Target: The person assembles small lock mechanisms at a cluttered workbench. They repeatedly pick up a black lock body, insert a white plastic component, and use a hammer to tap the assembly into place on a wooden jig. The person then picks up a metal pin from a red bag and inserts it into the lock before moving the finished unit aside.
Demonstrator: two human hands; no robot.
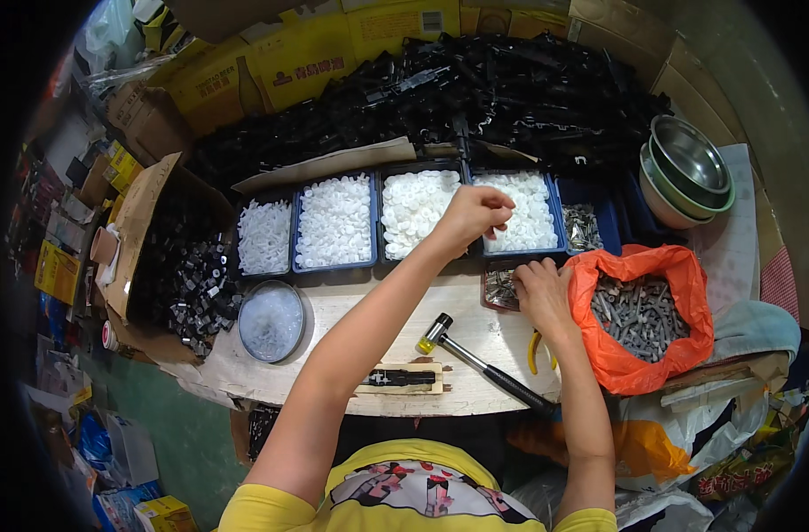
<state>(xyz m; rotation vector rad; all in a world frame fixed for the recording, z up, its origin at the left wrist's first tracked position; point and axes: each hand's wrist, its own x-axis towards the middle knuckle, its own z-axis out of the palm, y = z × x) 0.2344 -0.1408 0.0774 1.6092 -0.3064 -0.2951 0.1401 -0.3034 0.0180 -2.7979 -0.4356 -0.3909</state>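
My left hand [472, 218] hovers over the front of a blue bin [561, 238] heaped with small white plastic parts [530, 208]. Its fingers are curled together, and whatever they pinch is too small to make out. Lower and to the right, my right hand [544, 291] reaches to the edge of a small tray [502, 306] of thin metal pieces [500, 285], with its bent fingers apart. On the bench in front of me, a wooden fixture [438, 379] holds a black elongated part [401, 379], partly covered by my left forearm. A hammer [475, 355] lies beside it.
More bins of white parts [335, 217] line the bench, with black parts [546, 97] piled behind. Left are a cardboard box [138, 235] of black pieces and a round dish [272, 321]. Right are yellow-handled pliers [534, 352], an orange bag [591, 355] of grey fasteners and stacked bowls [688, 164].
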